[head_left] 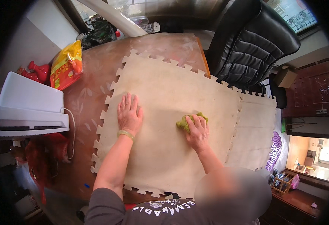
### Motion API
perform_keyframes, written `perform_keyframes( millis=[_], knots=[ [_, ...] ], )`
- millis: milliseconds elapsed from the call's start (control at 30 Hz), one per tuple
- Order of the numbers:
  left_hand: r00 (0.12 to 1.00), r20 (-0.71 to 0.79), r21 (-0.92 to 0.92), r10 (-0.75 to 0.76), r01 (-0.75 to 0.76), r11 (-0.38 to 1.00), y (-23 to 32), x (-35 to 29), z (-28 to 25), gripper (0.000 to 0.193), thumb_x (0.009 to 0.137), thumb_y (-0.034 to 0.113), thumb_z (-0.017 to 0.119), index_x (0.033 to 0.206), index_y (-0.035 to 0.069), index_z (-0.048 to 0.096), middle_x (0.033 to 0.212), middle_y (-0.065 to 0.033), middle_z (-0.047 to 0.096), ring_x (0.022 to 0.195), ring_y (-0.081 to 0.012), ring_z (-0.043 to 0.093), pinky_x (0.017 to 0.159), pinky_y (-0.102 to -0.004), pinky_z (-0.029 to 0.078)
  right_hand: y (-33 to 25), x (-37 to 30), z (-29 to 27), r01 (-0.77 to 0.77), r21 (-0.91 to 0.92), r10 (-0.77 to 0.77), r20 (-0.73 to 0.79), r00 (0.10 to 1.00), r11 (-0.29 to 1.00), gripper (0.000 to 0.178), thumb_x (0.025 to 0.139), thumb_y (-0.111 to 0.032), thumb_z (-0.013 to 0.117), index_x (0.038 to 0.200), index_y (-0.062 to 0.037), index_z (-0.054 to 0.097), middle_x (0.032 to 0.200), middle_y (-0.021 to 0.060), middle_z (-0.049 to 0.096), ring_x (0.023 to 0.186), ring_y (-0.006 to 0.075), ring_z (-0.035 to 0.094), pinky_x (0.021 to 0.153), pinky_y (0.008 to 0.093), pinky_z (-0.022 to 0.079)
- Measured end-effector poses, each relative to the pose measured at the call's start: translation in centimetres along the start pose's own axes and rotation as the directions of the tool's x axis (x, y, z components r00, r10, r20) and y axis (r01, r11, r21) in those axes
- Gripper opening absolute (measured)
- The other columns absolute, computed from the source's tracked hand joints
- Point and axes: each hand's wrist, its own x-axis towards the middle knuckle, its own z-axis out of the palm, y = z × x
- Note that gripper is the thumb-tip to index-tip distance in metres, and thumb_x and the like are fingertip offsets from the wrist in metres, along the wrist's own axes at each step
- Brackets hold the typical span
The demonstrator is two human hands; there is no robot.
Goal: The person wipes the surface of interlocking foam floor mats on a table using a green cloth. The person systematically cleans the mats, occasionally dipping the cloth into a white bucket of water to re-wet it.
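Note:
A large beige foam puzzle mat (164, 157) with interlocking toothed edges lies over the table. On its left part my left hand (129, 115) rests flat, fingers stretched forward, a pale bangle at the wrist. My right hand (198, 133) grips a crumpled green cloth (183, 122) and presses it against the mat's surface, right of the middle. The cloth is partly hidden under my fingers. Joined along the right side is a second beige mat piece (252, 127), which reaches past the table's edge.
The reddish-brown table (87, 112) shows around the mat. At left stand a white device (31, 99) with a cable, a red and yellow bag (67, 65) and a red figurine (40, 71). A black padded chair (252, 48) stands at the far right, and a small blue object (87, 185) lies near left.

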Motion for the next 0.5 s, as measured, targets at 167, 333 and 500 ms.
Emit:
perform_keyframes(
  millis=[167,333,500],
  knots=[
    [1.0,-0.005,0.027,0.014,-0.014,1.0,-0.6,-0.3,0.3,0.051,0.088,0.024,0.059,0.137,0.013,0.05,0.149,-0.0112,0.038,0.139,-0.0308,0.033,0.113,-0.0446,0.026,3.2,5.4,1.0,-0.021,-0.044,0.018,-0.049,0.999,0.999,0.051,0.068,-0.015,0.074,0.118,-0.0124,0.063,0.12,0.0085,0.056,0.112,0.0309,0.052,0.087,0.0433,0.047],
    [0.999,-0.025,0.012,0.02,-0.02,1.0,-0.2,-0.1,0.4,0.049,0.089,0.023,0.057,0.136,0.011,0.05,0.149,-0.0109,0.039,0.138,-0.031,0.034,0.113,-0.0453,0.027,8.0,13.7,2.0,-0.164,-0.121,0.142,-0.169,0.975,0.979,0.043,0.077,-0.022,0.073,0.117,-0.0119,0.063,0.117,0.0077,0.058,0.111,0.0295,0.052,0.087,0.0417,0.047],
    [1.0,-0.002,0.036,0.01,-0.01,0.999,0.1,0.1,0.5,0.051,0.088,0.026,0.057,0.137,0.013,0.049,0.15,-0.0121,0.037,0.139,-0.0297,0.033,0.113,-0.0443,0.026,8.0,14.1,2.3,-0.231,-0.14,0.207,-0.167,0.964,0.963,0.041,0.078,-0.024,0.072,0.116,-0.012,0.063,0.117,0.0072,0.057,0.113,0.0288,0.051,0.087,0.042,0.047]
  ],
)
